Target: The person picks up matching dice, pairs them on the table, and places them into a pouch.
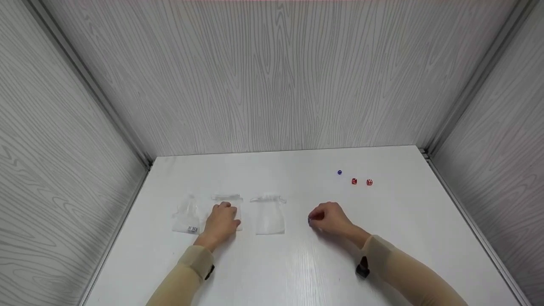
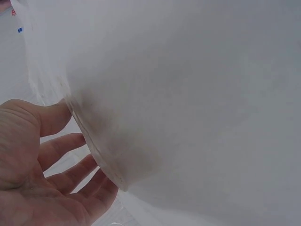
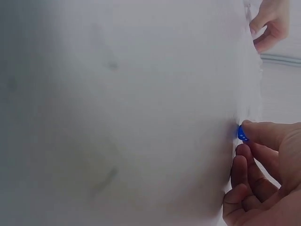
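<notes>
In the head view my left hand (image 1: 220, 223) lies over the middle one of three small white drawstring bags, the middle bag (image 1: 238, 212) partly hidden beneath it. The left wrist view shows the thumb and spread fingertips of that hand (image 2: 51, 165) touching the bag's edge. My right hand (image 1: 331, 219) pinches a blue die (image 3: 242, 133) with white dots between thumb and finger, low over the table. An unfilled-looking bag (image 1: 270, 216) lies flat between the hands. Left of my left hand, another bag (image 1: 185, 216) shows dark-marked shapes at its bottom corner.
Farther back on the right lie a blue die (image 1: 339, 172), a red die (image 1: 354, 181) and a second red die (image 1: 369, 182). The white table (image 1: 289, 267) is bordered by a back panel (image 1: 263, 85) and side panels with wood-grain patterns.
</notes>
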Demonstrator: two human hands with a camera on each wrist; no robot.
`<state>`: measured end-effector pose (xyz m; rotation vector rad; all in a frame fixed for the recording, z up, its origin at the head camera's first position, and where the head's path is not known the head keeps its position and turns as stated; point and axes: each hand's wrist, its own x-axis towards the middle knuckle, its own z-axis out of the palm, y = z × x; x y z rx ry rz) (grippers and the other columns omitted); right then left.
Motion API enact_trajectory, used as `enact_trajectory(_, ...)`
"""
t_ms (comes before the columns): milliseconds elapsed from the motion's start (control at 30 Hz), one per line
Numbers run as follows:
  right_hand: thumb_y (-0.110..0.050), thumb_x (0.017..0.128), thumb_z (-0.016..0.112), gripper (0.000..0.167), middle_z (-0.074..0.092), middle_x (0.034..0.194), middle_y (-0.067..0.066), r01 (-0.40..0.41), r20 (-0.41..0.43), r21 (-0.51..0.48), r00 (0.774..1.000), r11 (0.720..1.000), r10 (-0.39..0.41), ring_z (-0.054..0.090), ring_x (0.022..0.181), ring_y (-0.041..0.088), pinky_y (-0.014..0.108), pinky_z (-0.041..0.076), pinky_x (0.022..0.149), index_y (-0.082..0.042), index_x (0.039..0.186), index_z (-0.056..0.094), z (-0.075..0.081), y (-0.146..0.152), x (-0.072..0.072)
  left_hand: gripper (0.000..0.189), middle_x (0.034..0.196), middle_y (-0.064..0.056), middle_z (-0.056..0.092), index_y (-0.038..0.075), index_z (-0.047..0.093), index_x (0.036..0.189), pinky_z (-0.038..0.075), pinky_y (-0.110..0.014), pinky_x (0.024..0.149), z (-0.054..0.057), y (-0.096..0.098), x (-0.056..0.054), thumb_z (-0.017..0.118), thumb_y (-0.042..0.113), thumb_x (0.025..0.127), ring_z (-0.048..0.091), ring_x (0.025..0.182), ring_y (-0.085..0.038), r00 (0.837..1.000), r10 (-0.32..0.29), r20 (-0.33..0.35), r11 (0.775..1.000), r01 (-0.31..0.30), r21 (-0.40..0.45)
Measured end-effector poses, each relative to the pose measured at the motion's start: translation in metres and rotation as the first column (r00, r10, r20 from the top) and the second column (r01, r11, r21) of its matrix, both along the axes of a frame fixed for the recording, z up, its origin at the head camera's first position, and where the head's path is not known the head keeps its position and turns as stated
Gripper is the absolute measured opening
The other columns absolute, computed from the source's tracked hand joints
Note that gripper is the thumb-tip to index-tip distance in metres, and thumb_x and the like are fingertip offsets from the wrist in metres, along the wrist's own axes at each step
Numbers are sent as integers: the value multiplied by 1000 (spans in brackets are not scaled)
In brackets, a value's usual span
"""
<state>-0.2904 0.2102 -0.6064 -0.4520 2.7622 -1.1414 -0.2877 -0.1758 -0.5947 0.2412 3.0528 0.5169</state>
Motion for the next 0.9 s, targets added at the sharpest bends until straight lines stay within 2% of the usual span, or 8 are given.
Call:
enact_trajectory(267, -17, 96, 87, 17, 79, 99, -2, 1, 36, -28, 999, 1000, 0, 64, 94, 16, 31, 52, 86, -16, 113, 88, 2, 4, -2, 28, 149, -27, 67, -2, 79, 123, 55, -63, 118, 0, 1, 0, 79, 18, 103, 63, 136, -49, 1000, 11, 8, 1000, -11, 21)
enact_trajectory(467, -20, 98, 86, 20, 80, 104, -1, 53, 67, -71, 997, 996, -48, 67, 97, 16, 32, 54, 88, -16, 118, 87, 7, 12, -7, 26, 149, -27, 67, -2, 79, 121, 55, -63, 117, 1, 1, 1, 79, 17, 103, 63, 136, -49, 1000, 16, 7, 1000, -16, 15)
enact_trajectory(600, -20, 99, 85, 25, 83, 112, 7, 53, 11, -94, 999, 994, -52, 73, 101, 22, 35, 58, 90, -8, 121, 86, 13, 23, -14, 25, 151, -27, 66, -2, 79, 120, 56, -64, 117, 2, 1, 3, 80, 17, 103, 62, 137, -51, 1000, 13, 11, 1000, -13, 22)
enact_trajectory(733, -19, 99, 85, 30, 84, 120, 15, 58, -72, -93, 995, 994, -65, 77, 108, 31, 43, 61, 96, -2, 125, 84, 21, 37, -26, 27, 154, -27, 65, -2, 79, 122, 54, -63, 120, 3, 1, 6, 79, 17, 104, 61, 140, -51, 1000, 21, 22, 999, -22, 30)
enact_trajectory(900, -20, 101, 85, 33, 83, 126, 18, 129, -131, -78, 982, 989, -139, 76, 116, 38, 54, 61, 103, -1, 129, 82, 29, 54, -47, 27, 152, -27, 66, -2, 79, 123, 53, -63, 121, 4, 2, 8, 78, 17, 103, 61, 140, -50, 999, 33, 26, 999, -34, 27)
